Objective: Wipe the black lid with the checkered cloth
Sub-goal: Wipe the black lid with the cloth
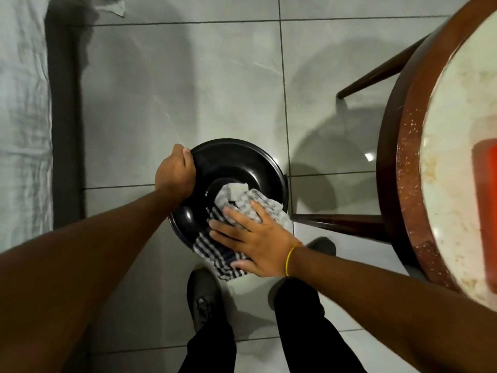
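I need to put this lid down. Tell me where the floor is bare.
Bare tiles lie ahead of the black lid, between the dark strip on the left and the round table on the right. Crowded: table legs right, shoes below.

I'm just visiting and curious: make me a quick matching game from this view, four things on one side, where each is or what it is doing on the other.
Things:
1. left hand
2. right hand
3. checkered cloth
4. round table

Descriptions:
A. at the far right edge
B. gripping the black lid's rim
C. pressed flat on the cloth
D. draped over the lid

Pairs: 1-B, 2-C, 3-D, 4-A
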The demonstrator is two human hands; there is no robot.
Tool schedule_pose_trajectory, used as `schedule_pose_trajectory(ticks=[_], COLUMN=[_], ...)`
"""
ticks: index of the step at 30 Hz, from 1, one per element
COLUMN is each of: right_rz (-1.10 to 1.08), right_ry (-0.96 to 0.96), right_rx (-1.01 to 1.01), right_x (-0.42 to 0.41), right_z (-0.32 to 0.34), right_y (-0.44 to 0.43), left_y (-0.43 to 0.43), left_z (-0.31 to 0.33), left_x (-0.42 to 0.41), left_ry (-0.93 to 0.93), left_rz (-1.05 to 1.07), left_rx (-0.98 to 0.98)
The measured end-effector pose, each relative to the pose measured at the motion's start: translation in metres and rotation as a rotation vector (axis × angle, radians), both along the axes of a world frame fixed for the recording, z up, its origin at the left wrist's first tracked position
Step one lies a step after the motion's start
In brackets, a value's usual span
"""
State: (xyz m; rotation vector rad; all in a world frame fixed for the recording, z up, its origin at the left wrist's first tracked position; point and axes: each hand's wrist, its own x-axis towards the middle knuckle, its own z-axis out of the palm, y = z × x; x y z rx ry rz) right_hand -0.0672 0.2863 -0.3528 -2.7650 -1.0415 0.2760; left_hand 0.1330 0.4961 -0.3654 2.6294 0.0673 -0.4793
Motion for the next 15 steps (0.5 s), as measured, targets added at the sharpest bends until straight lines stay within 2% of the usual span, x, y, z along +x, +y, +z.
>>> schedule_pose_trajectory(ticks=[6, 15], right_rz=[-0.194, -0.286], right_ry=[0.019, 0.015], right_rx=[-0.012, 0.011], right_x=[-0.026, -0.028], right_z=[-0.003, -0.009], right_y=[-0.042, -0.01], left_y=[-0.001, -0.004], left_z=[0.006, 0.004], left_x=[-0.001, -0.003], left_ry=[0.004, -0.002], left_rz=[-0.014, 0.043], left_rx=[0.018, 0.052])
